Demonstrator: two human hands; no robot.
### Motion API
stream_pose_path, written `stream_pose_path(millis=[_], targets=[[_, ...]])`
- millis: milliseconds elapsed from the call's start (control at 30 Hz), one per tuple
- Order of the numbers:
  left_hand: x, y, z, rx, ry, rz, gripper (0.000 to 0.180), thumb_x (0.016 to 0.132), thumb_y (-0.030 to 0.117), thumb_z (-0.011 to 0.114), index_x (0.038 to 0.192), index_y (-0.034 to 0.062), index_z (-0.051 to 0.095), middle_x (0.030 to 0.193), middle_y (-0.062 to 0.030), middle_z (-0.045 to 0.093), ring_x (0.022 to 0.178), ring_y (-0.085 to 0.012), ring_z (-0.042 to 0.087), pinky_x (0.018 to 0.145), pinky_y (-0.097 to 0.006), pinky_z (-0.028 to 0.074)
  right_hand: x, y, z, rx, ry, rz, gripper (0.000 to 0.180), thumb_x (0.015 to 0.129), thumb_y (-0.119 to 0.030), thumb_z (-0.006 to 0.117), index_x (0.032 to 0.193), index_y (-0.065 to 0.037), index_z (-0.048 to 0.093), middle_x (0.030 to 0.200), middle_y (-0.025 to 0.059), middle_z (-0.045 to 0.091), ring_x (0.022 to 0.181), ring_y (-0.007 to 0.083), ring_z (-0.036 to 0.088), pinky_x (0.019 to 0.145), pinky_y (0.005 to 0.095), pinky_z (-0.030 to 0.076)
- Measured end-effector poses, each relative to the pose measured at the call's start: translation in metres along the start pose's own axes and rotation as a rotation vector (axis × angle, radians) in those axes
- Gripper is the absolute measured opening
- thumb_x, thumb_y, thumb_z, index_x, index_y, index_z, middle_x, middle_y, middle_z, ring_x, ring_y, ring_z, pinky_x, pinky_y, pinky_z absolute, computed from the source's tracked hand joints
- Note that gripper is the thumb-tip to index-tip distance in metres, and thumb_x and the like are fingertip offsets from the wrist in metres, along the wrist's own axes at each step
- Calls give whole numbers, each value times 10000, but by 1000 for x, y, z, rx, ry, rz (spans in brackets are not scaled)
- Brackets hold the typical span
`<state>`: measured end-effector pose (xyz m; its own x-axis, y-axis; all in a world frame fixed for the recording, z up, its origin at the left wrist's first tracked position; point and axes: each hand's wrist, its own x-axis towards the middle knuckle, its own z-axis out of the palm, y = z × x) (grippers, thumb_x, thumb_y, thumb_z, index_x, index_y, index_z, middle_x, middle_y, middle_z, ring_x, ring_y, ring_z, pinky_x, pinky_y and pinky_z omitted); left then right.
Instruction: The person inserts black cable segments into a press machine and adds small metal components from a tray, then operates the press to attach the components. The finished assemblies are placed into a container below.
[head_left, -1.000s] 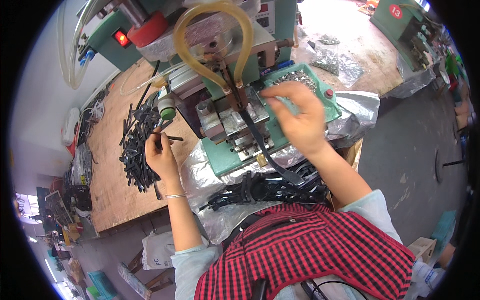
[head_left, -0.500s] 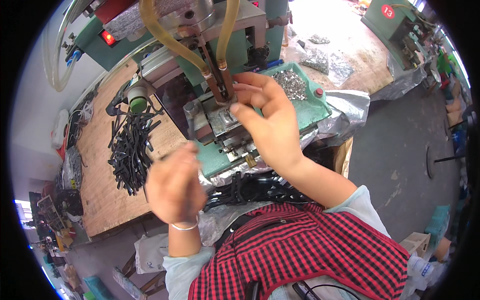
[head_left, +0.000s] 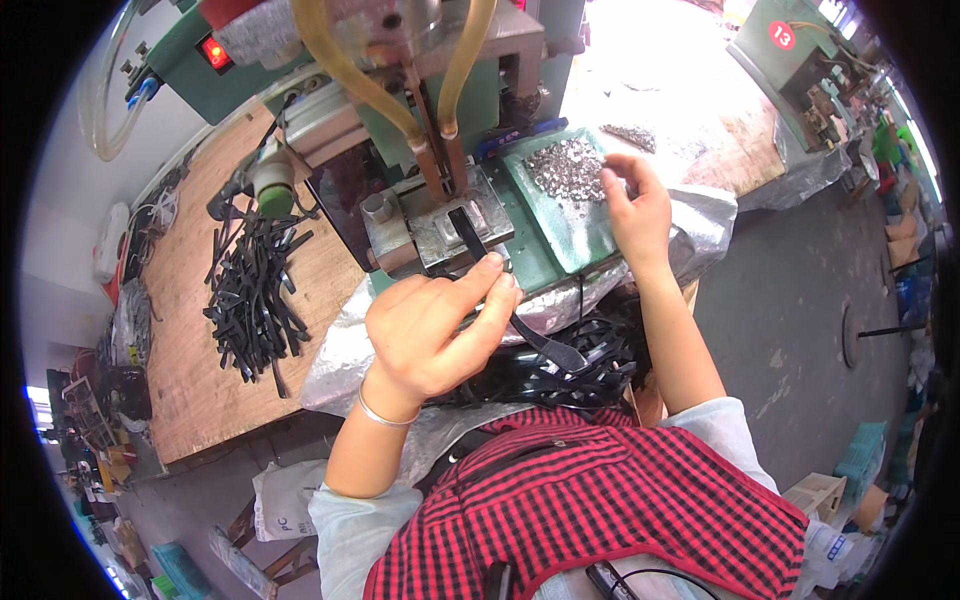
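My left hand [head_left: 430,330] pinches a black eyeglass temple [head_left: 543,347] between thumb and fingers. One end lies over the metal block [head_left: 490,213] of the press, below two copper-coloured prongs [head_left: 442,172]; the wider, curved end points toward me at the lower right. At the green tray [head_left: 545,215], my right hand [head_left: 640,210] is by a heap of small shiny metal parts [head_left: 570,170]. Its thumb and forefinger are drawn close together at the heap's right edge, and whatever is between them is too small to make out.
Many black temples [head_left: 255,300] are piled on the wooden table [head_left: 185,350] at left. More black pieces [head_left: 610,350] lie below the press, near my lap. Yellowish hoses [head_left: 345,75] run down to the prongs. Silver foil [head_left: 705,225] covers the edge beside the tray.
My right hand has gone from the press's prongs rightward to the tray of metal parts. The left hand has come up and right, and the temple now lies over the block.
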<state>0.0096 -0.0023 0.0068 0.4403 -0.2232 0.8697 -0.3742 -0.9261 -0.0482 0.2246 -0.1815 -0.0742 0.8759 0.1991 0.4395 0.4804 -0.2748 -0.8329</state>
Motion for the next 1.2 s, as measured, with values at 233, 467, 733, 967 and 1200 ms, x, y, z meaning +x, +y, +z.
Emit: stream_pose_path(millis=[233,467,733,967,1200], targets=[[-2,14,-9,-3,-42,-151,219,793,75,839,1006,71,789,1069,-126,784,583,-140,639,488,-276,437,-13,-19,17,-432,-162,-217,115,809,-201,802,892,-125,777,928,96,677,954,341,664,858,450,521],[-35,57,-79,64,-110,-419,243,865,-16,770,1103,29,755,1110,-192,778,836,-245,758,693,-310,594,-15,-16,20,-476,-114,-296,126,836,-196,771,889,-88,734,914,76,725,899,314,707,808,443,549],[-46,-81,-116,443,7,-673,124,945,-25,714,1058,8,754,1061,-117,751,941,-240,709,845,-339,548,-13,-9,-4,-236,-104,-48,162,904,-217,761,1017,-100,763,923,102,775,845,296,746,786,393,576],[-168,-207,-59,946,-660,-422,234,841,35,626,1014,108,766,1189,-90,736,1022,-300,639,932,-444,489,-18,-6,2,-489,-227,5,166,860,-254,788,998,-163,764,969,98,734,990,312,694,874,436,541],[-188,-187,-51,701,-671,-619,242,847,6,600,1023,100,736,1000,-97,707,887,-347,638,760,-456,493,-19,-12,12,-603,-185,-219,151,838,-248,801,925,-139,743,889,81,685,911,299,689,803,431,547]])
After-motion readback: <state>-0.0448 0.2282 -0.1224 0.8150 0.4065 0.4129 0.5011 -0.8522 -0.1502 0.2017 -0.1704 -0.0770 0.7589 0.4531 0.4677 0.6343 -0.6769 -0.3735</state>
